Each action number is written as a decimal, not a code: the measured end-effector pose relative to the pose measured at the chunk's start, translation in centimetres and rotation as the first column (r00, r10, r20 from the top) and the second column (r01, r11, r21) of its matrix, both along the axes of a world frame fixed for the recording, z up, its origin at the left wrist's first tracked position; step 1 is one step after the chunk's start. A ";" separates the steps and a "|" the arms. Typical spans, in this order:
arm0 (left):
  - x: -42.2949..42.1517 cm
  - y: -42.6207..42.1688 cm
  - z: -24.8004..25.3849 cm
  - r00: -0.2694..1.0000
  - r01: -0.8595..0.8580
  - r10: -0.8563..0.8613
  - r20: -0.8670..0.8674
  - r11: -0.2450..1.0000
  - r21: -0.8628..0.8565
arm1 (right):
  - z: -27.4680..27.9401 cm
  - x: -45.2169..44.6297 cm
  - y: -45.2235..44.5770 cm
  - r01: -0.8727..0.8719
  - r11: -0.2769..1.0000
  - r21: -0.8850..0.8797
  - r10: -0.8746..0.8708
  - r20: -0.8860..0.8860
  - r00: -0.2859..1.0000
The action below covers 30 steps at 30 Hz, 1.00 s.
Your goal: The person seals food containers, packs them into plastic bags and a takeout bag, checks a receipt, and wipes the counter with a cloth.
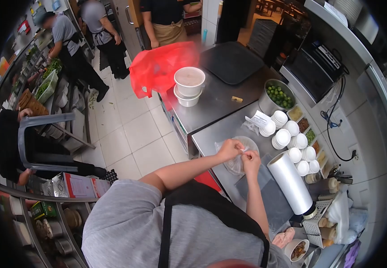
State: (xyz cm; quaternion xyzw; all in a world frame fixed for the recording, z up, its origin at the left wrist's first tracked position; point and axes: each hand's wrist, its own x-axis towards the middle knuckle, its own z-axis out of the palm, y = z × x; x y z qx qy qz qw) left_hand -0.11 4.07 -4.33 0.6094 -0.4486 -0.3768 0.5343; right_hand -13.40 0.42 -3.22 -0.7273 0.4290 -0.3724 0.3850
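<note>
My left hand [230,150] and my right hand [250,161] are close together over the steel counter. Both have their fingers pinched on the gathered top of a clear plastic bag [234,166]. The bag sits around or over a round, pale container [250,144], partly hidden by my hands; its contents are unclear. To the right of my right hand lies a large roll of clear plastic film [291,183]. A dark, flat sheet [265,201] lies on the counter beneath my right forearm.
Stacked white cups [283,137], a pot of green limes [279,94] and a paper slip [259,119] stand beyond my hands. Two stacked lidded tubs [189,85], a red bag [157,67] and a black tray [232,62] are farther off. Several people work nearby.
</note>
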 end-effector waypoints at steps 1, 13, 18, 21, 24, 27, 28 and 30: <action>0.1 0.0 0.2 1.000 0.004 -0.004 -0.023 1.000 -0.002 | -0.3 -0.1 -0.3 -0.001 1.000 -0.001 0.001 -0.001 1.000; 0.6 -1.1 0.4 0.928 0.298 -0.279 -0.246 0.954 0.042 | 0.0 -0.7 -1.7 -0.063 0.992 0.113 0.066 -0.022 0.998; 0.1 -1.3 0.7 0.933 0.327 -0.306 -0.192 0.940 0.092 | -0.8 -0.8 -1.8 -0.061 0.998 0.018 0.062 -0.060 0.996; 0.2 -1.0 0.9 0.950 0.281 -0.257 -0.176 0.951 0.128 | -0.7 -0.9 -0.8 -0.042 0.998 0.047 0.039 0.064 0.997; 0.3 -1.1 0.4 0.969 0.209 -0.183 -0.169 0.966 0.153 | 0.1 -0.7 1.3 -0.052 0.999 0.002 0.051 0.206 0.977; 0.4 -1.1 -0.5 0.967 0.193 -0.168 -0.190 0.974 0.118 | 0.9 -0.4 1.9 -0.009 0.983 -0.185 0.017 0.044 0.999; 0.4 -1.0 -0.5 0.963 0.201 -0.178 -0.202 0.975 0.100 | 1.2 -0.2 1.8 -0.009 0.984 -0.179 0.016 0.040 0.999; 0.1 -0.8 -0.6 0.976 0.175 -0.160 -0.147 0.980 0.094 | 1.5 0.3 1.5 0.045 0.983 -0.176 -0.037 0.048 0.998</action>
